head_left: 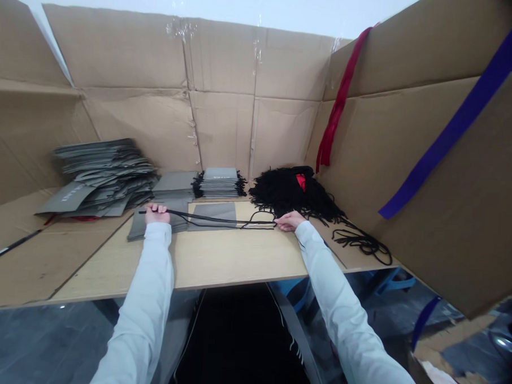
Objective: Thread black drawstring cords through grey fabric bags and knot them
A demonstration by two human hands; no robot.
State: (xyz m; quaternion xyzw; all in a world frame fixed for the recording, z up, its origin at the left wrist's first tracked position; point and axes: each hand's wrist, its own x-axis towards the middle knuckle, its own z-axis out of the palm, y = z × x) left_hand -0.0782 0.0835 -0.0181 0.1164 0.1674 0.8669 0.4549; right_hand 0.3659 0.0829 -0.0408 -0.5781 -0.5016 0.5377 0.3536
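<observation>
Black cords (212,218) stretch nearly level across the front of the table between my two hands. My left hand (157,214) is closed around their left end, above a low stack of grey pouches (138,227). Pinched in my right hand (289,220) is the other end, where a thin loop bows upward. Under the cords lies a single grey sheet or pouch (215,208). Just behind my right hand rises a big heap of black cords (281,187) with a red piece (301,181) on it.
A tall leaning pile of grey pouches (108,174) stands at the left. Behind the cords are a grey stack (175,183) and a neat corded stack (219,182). Loose cords (364,242) lie at right. Cardboard walls (138,56) enclose the table; red (343,94) and purple ribbons (454,121) hang there.
</observation>
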